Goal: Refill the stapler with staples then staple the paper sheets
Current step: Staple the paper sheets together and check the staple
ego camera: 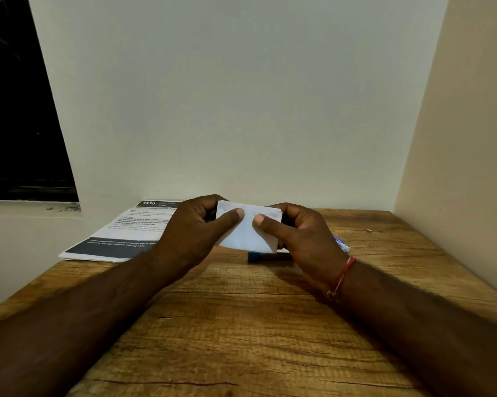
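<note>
Your left hand (197,224) and right hand (297,232) together pinch a small folded paper (245,233), thumbs pressed on its near face, lifted above the wooden table (241,325). Just under it lies a dark stapler (258,257) with a blue end, mostly hidden. Printed sheets (121,233) rest at the table's far left, and a small box (341,244) peeks out beside your right wrist.

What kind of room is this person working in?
Probably a home or office desk nook: a wooden table set against plain walls, printed paper sheets at its far left, and a dark window.
</note>
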`<state>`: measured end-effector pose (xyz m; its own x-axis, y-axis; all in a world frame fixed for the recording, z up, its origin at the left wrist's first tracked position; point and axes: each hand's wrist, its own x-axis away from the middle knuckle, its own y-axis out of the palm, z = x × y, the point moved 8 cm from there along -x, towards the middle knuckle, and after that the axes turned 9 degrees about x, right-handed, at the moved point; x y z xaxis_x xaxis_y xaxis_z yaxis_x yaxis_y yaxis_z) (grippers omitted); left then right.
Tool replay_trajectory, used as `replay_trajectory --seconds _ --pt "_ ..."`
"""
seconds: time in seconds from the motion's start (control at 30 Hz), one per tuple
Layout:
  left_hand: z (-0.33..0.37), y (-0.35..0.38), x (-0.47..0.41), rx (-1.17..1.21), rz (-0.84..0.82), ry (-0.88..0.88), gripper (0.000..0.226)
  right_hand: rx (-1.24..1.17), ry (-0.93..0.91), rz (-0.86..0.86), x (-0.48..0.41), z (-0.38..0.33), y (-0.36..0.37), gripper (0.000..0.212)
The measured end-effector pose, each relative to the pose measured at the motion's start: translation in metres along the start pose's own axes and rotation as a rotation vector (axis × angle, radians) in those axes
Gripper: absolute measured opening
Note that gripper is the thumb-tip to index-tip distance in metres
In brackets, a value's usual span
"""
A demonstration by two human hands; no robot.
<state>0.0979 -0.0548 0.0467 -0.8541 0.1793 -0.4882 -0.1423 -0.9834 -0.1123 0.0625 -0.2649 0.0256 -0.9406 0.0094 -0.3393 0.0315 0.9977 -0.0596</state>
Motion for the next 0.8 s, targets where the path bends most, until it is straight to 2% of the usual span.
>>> replay_trajectory --seconds 0.1,0.33,0.47,0.67,0.8 --pt "0.001 0.007 0.003 -0.006 -0.038 0.006 0.026 -0.012 0.045 -0.014 0.004 0.002 0.002 0.023" --pt "0.001 0.008 0.003 0.023 -0.062 0.012 0.027 -0.001 0.050 -0.009 0.004 0.001 0.002 0.021" --pt "0.001 0.007 0.003 0.026 -0.056 0.010 0.029 0.025 0.032 -0.011 0.005 0.001 0.001 0.028" --pt "0.002 0.006 0.004 0.036 -0.035 0.017 0.026 0.029 0.022 -0.006 0.003 0.000 0.000 0.017" --pt "0.000 0.000 0.001 0.097 -0.001 0.003 0.023 0.101 -0.052 0.034 -0.002 -0.006 -0.008 0.010"
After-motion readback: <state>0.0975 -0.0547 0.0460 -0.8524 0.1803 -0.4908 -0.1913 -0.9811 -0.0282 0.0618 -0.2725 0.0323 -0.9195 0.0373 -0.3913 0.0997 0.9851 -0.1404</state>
